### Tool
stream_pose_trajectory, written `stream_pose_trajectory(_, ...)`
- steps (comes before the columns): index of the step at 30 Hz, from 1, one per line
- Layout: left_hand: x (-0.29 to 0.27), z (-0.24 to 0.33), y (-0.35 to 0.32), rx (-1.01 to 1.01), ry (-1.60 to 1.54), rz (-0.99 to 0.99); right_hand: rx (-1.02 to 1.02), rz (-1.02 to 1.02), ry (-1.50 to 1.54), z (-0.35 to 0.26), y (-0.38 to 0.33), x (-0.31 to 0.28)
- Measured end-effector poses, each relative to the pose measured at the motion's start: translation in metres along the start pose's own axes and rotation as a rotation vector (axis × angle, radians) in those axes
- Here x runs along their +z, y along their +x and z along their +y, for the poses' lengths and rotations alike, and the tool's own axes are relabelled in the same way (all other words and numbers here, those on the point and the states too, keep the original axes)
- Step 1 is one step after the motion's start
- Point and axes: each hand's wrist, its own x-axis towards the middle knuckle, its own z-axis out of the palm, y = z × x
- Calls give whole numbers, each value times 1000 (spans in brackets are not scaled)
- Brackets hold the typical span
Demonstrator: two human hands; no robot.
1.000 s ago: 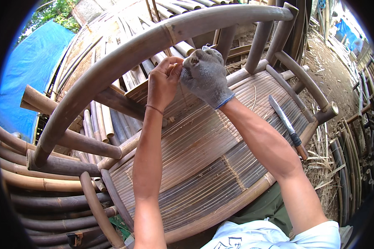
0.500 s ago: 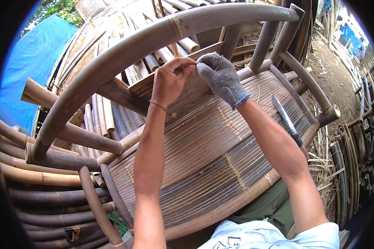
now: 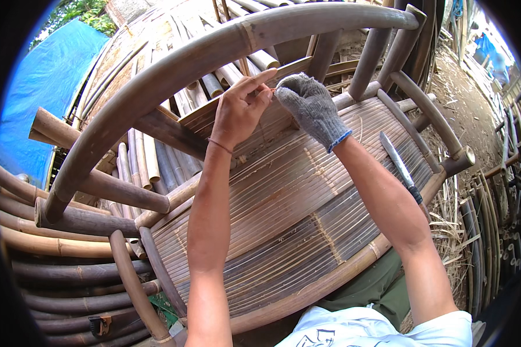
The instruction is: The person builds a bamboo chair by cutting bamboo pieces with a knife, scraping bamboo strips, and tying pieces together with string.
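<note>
My bare left hand [image 3: 242, 111] is raised above the back part of a bamboo bench [image 3: 283, 202]. Its thumb and bent fingers pinch together while the index finger points out to the right. Close beside it, my right hand [image 3: 309, 107] wears a grey knitted glove with a blue cuff, its fingers closed. A tiny reddish bit shows between the two hands' fingertips, too small to name. Behind them runs a flat bamboo strip [image 3: 200, 118] in the backrest. A knife [image 3: 395, 156] with a dark handle lies on the slatted seat, right of my right forearm.
The bench's curved top rail [image 3: 249, 34] arches over the far side, and its right armrest [image 3: 431, 110] rises beside the knife. Stacked bamboo poles [image 3: 69, 274] fill the left. A blue tarp [image 3: 46, 92] hangs at the far left. Shavings [image 3: 446, 231] litter the ground at right.
My left index finger has straightened and lifted away from the thumb. Both hands stay close together in nearly the same place; the knife has not moved.
</note>
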Motion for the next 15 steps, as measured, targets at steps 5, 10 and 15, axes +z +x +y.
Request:
stream_pose_trajectory(5, -2, -2, 0, -18, 3, 7, -56, 74, -25, -3, -1, 10)
stream_pose_trajectory(10, -2, -3, 1, -93, 72, 55, -199, 100, -215, -3, 0, 9)
stream_pose_trajectory(15, -1, -7, 1, -35, -71, 95, -182, 113, -164, -5, 5, 8)
